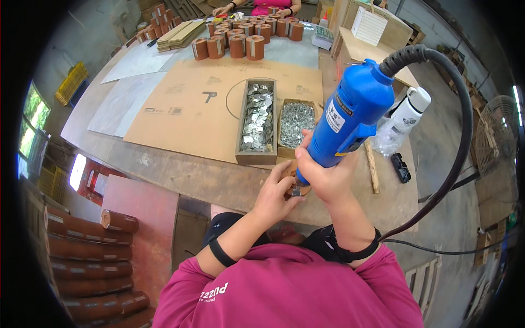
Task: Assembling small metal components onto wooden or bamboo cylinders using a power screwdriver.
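Observation:
My right hand [334,174] is wrapped round a blue electric screwdriver [347,115], tilted with its tip down toward the near table edge. A thick dark cable [467,109] loops from its top down past my right arm. At the tip, my left hand [276,194] pinches a small metal plate [296,192] between thumb and fingers. It rests against a brown piece [306,191], mostly hidden by my hands. Just beyond stand a long wooden box [240,128] of flat metal plates [258,117] and a smaller box of screws or nails [296,123].
Brown hollow cylinders [255,48] crowd the far table, near another person's hand [221,11]. Cardboard [191,117] covers the middle. A white bottle [410,104], a wooden stick [373,169] and a black object [401,168] lie right. Long brown rolls [90,249] are stacked lower left.

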Demonstrator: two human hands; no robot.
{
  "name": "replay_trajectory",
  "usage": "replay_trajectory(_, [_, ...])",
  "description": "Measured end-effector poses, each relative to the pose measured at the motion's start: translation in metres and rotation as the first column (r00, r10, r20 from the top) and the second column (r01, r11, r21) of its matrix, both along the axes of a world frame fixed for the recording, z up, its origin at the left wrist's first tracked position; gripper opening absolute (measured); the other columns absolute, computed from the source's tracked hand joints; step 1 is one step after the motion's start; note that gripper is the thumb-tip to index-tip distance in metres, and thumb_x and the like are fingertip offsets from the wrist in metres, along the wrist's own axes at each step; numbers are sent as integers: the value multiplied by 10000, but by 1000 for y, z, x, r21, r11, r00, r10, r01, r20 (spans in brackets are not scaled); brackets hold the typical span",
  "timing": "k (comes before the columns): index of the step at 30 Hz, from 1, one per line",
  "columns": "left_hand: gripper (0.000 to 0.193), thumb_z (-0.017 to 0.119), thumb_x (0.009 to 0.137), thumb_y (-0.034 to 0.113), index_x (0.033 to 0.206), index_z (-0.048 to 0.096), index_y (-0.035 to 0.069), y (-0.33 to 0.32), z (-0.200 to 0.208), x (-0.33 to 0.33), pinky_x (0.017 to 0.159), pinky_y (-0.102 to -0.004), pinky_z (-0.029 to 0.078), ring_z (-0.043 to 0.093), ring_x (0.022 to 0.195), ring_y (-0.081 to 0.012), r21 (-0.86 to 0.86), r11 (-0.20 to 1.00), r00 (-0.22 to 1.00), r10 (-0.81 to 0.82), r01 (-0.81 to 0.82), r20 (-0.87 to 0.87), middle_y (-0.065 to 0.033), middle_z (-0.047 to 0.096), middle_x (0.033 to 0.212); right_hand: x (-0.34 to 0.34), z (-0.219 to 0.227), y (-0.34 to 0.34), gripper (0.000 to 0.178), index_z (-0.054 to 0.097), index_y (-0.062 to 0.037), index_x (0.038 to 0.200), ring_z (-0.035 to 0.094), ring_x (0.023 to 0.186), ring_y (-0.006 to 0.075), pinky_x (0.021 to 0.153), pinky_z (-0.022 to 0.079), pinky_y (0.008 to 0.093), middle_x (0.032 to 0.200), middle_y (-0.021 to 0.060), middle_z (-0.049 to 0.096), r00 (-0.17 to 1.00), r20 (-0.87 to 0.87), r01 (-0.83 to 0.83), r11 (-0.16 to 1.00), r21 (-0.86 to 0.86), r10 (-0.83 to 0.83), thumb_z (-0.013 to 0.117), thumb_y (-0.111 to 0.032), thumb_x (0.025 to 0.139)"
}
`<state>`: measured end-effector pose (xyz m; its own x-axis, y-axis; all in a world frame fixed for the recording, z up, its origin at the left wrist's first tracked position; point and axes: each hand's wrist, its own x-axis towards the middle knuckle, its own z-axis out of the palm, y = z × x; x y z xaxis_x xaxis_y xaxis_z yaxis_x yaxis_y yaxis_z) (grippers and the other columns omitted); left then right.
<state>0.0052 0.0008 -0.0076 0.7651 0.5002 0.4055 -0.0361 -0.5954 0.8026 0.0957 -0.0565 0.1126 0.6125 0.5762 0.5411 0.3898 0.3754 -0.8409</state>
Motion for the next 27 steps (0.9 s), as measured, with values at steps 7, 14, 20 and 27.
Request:
replay_trajectory(7, [368, 748, 544, 87, 847, 552, 12, 3, 3, 2, 766, -368, 459, 508, 975, -343, 38, 999, 1000, 5, -6, 4, -199, 401, 1200, -1, 0, 0, 135, 536, -8, 781, 558, 658, 111, 828, 452, 393, 695, 21, 551, 998, -58, -2, 1000, 29, 4, 577, 36, 660])
replay_trajectory(14, [351, 756, 553, 92, 822, 549, 5, 4, -2, 5, 656, -314, 503, 583, 828, -277, 14, 1000, 998, 6, -7, 63, -187, 410, 1188, 7, -3, -3, 367, 463, 12, 995, 555, 699, 113, 835, 449, 397, 726, 25, 549, 998, 30, -59, 997, 42, 58, 583, 22, 648])
replay_trajectory(20, [329, 759, 562, 95, 783, 535, -4, 3, 2, 4, 642, -306, 510, 596, 780, -262, -42, 999, 1000, 12, -13, -12, -184, 403, 1194, 10, -2, -7, 423, 439, 11, 1032, 554, 719, 117, 853, 436, 405, 735, 29, 548, 989, -87, -119, 991, 55, 123, 595, -1, 639])
replay_trajectory(27, [333, 760, 563, 103, 788, 539, -2, 2, 9, 4, 630, -304, 510, 603, 752, -256, -60, 998, 999, -6, 3, -53, -182, 405, 1191, 16, -2, -5, 470, 414, 10, 1061, 553, 690, 112, 884, 410, 404, 696, 27, 549, 978, -25, -206, 979, 3, 206, 602, 11, 631])
